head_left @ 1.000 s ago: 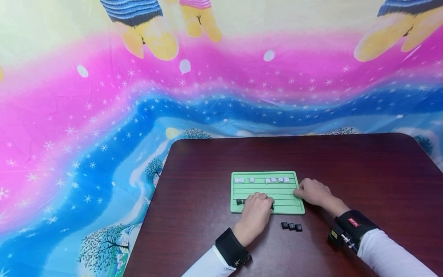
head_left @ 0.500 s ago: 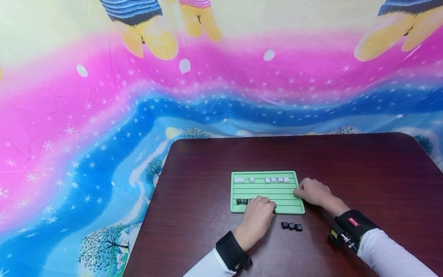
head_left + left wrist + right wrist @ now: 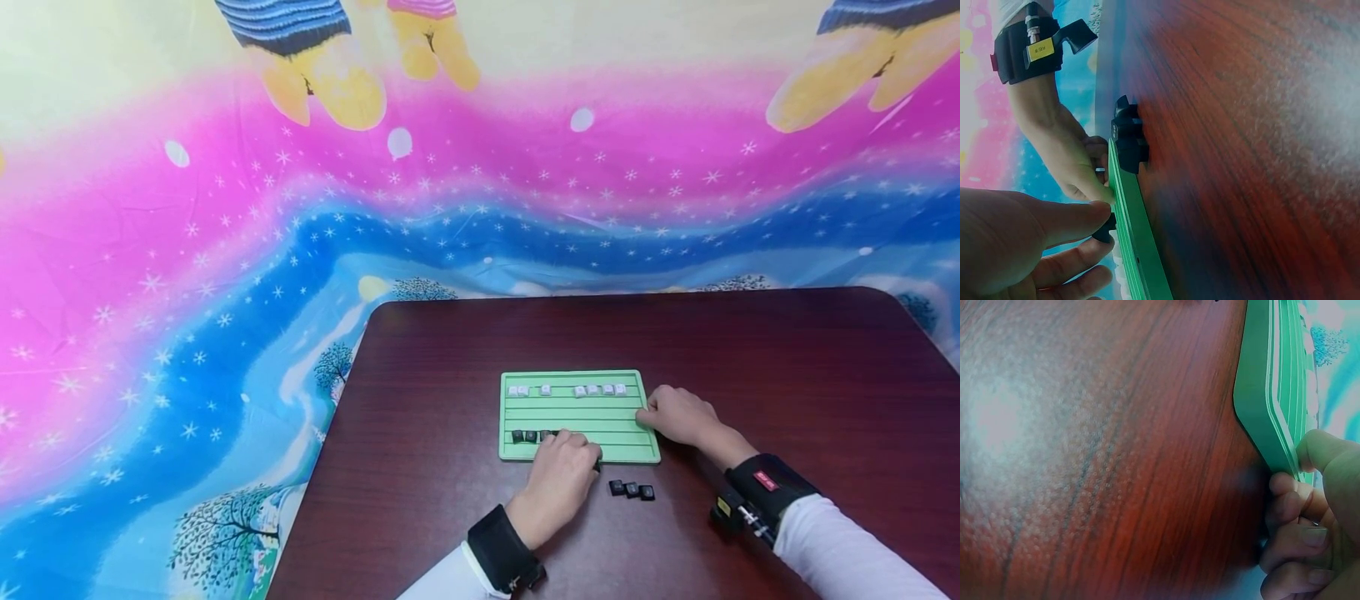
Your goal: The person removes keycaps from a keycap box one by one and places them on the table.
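Observation:
My left hand [image 3: 558, 479] is over the near part of a green ridged tray [image 3: 577, 414]. In the left wrist view, its thumb and a finger pinch a black keycap [image 3: 1104, 230] close to the tray's surface. Left of those fingers, several black keycaps [image 3: 531, 436] sit in a row on a lower ridge, partly covered by the hand. White keycaps [image 3: 593, 390] line the top ridge with gaps between some. At the tray's right edge, my right hand [image 3: 681, 415] grips the rim between thumb and curled fingers, plain in the right wrist view [image 3: 1310, 519].
Three loose black keycaps [image 3: 632, 490] lie on the dark wooden table [image 3: 442, 367] just in front of the tray. Behind the table hangs a colourful printed cloth [image 3: 480, 192]. Both wrists wear black straps with small cameras.
My left hand has shifted slightly to the right and towards me along the lower row, uncovering more black keycaps. The right hand and the tray stay in place.

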A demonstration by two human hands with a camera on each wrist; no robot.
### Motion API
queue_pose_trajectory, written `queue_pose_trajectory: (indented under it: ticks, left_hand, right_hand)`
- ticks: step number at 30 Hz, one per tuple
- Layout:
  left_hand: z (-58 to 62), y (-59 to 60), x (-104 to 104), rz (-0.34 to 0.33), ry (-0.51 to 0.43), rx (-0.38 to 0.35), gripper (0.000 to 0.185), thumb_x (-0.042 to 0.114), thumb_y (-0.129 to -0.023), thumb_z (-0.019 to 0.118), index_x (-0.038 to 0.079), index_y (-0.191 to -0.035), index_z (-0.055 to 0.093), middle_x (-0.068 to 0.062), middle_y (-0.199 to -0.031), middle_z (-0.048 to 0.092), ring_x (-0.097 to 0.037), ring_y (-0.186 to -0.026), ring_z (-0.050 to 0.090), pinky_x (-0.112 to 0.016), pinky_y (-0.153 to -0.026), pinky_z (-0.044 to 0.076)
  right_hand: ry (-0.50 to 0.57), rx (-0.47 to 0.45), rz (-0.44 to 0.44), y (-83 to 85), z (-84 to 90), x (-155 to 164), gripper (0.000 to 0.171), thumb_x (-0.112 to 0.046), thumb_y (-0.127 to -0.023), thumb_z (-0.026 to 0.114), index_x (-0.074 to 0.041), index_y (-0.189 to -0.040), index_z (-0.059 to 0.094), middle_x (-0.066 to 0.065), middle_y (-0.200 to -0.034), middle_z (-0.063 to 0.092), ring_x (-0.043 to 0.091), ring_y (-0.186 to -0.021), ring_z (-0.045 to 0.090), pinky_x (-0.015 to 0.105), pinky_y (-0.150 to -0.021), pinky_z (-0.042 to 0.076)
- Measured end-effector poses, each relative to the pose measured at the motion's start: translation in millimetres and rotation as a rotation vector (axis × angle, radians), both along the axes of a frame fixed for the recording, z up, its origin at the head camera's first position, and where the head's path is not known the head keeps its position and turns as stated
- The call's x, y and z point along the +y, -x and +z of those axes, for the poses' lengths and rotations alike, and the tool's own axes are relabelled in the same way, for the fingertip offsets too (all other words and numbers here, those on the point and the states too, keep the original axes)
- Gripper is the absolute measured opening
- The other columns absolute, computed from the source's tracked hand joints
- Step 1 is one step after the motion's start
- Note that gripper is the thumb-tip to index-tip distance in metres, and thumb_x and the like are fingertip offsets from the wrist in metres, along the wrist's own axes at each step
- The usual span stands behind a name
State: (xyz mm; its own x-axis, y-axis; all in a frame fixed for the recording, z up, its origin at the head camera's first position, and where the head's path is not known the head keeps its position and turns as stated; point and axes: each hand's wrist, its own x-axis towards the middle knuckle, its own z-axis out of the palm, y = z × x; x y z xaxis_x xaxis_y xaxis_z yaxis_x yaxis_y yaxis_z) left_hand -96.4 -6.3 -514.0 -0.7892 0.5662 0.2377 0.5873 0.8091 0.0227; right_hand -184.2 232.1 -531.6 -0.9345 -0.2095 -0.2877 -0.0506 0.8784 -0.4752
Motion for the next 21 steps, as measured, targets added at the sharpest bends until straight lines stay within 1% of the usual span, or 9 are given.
queue_pose_trajectory:
  ticks: [11,21]
  left_hand:
    - [-1.1,-4.0,1.6,-0.016,-0.001,-0.014,0.013,0.030,-0.081,0.083,0.025,-0.087,0.073,0.011,-0.081,0.067,-0.007,-0.077,0.059,-0.019,-0.062,0.034]
    - [-2.0,-7.5,3.9,-0.021,0.022,-0.046,0.014,0.032,-0.082,0.083,0.026,-0.092,0.074,0.013,-0.085,0.069,-0.005,-0.079,0.059,-0.017,-0.065,0.036]
  right_hand:
    - [-0.002,0.003,-0.001,-0.5,-0.6,-0.3,0.041,-0.027,-0.090,0.060,-0.020,-0.054,0.043,-0.008,-0.051,0.031,0.010,-0.047,0.031,0.024,-0.048,0.021]
    - [0.004,0.008,0.003,-0.9,0.6,-0.3,0.041,-0.027,-0.090,0.060,-0.020,-0.054,0.042,-0.008,-0.051,0.029,0.010,-0.047,0.030,0.024,-0.049,0.020]
